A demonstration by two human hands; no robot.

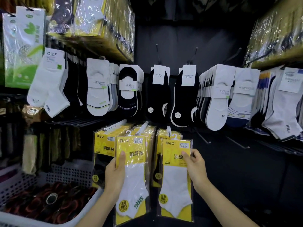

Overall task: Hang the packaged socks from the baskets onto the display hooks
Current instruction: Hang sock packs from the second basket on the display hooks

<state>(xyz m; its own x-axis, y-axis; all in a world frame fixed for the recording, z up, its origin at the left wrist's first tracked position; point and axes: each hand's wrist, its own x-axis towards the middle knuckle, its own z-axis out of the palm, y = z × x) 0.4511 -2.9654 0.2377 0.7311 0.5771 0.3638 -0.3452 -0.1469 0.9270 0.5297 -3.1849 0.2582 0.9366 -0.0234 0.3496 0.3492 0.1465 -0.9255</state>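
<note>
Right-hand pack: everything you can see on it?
The right-hand pack is a glossy clear sleeve over a yellow card with black characters, a white price label top right, a round yellow sticker lower left. A white ankle sock lies flat inside; a white plastic hanger tops it. Held near upright before a row of like packs, just below a peg tip; whether it is on the peg is unclear. The right hand pinches its right edge, thumb on front.

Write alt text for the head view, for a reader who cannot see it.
The left hand grips one yellow sock packet and the right hand a second packet, in front of hooks loaded with matching packets. Above hang other socks; a grey basket sits lower left.
</note>
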